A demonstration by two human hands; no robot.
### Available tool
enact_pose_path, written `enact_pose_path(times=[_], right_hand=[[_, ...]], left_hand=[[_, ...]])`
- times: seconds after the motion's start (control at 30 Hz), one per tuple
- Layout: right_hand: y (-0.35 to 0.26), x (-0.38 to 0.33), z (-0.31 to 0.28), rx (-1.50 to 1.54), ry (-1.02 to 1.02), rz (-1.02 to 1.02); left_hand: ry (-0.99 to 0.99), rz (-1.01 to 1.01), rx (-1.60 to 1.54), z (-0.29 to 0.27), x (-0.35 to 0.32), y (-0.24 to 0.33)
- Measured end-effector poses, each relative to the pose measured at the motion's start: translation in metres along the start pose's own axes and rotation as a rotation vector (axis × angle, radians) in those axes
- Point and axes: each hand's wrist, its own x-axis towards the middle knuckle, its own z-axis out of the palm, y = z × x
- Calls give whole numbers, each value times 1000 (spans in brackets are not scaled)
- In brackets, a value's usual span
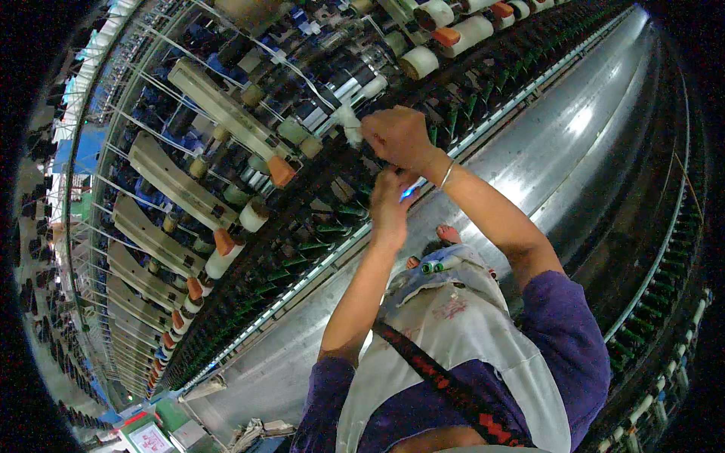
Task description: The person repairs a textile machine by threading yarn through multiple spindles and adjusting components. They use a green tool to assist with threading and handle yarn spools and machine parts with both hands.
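Note:
My right hand [404,138] reaches over the spinning frame's front, fingers bent inward and closed. A white tuft of fibre [350,125] shows right beside its knuckles, by the rollers [343,98]. Just below, my left hand [389,208] is closed too, its fingertips near the right hand. A small bright blue spot [409,191] shows at the left hand's thumb side; what it belongs to cannot be made out. Both hands are above the row of green bobbins [332,226]. Whatever lies between the fingers is hidden.
Beige arms with orange tips [226,106] line the machine on the left. White rolls [468,34] continue up to the right. A pale rail [279,302] edges the metal aisle floor [578,143]. Another bobbin row [646,302] runs along the right. Small bobbins [434,267] sit in my apron.

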Motion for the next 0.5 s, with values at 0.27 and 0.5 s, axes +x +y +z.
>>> enact_pose_path(times=[0.27,0.5], right_hand=[[-4,3,1,-233,-53,-99],[-10,-8,-8,54,72,322]], left_hand=[[-38,74,-112,-38,16,16],[-86,85,-69,-29,33,46]])
